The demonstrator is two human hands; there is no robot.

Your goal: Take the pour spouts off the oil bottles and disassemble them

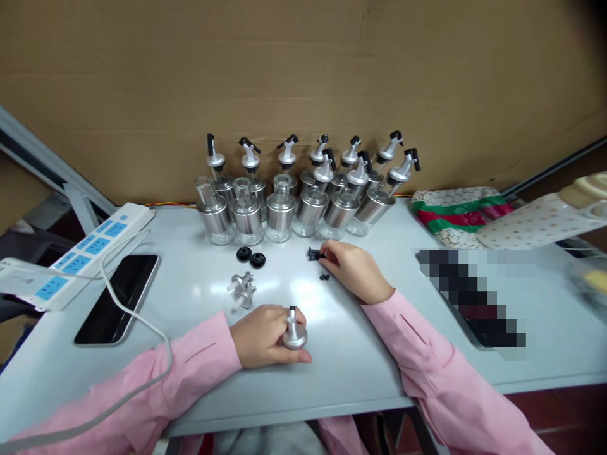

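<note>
Two hands are over the pale surface [351, 379]. The left hand [258, 335], toward six o'clock, has its fingers curled around a silver pourer [294, 339], the thumb along its near side. Reckoned from that pourer, the right hand [358, 272] lies between one and two o'clock, its fingers drawn nearly together at some small black levers [313, 254]; whether they grip one I cannot tell. Loose silver parts [245, 296] lie toward ten o'clock, two black discs [257, 260] toward eleven, and glass-and-metal bottles [279, 213] stand grouped at twelve.
</note>
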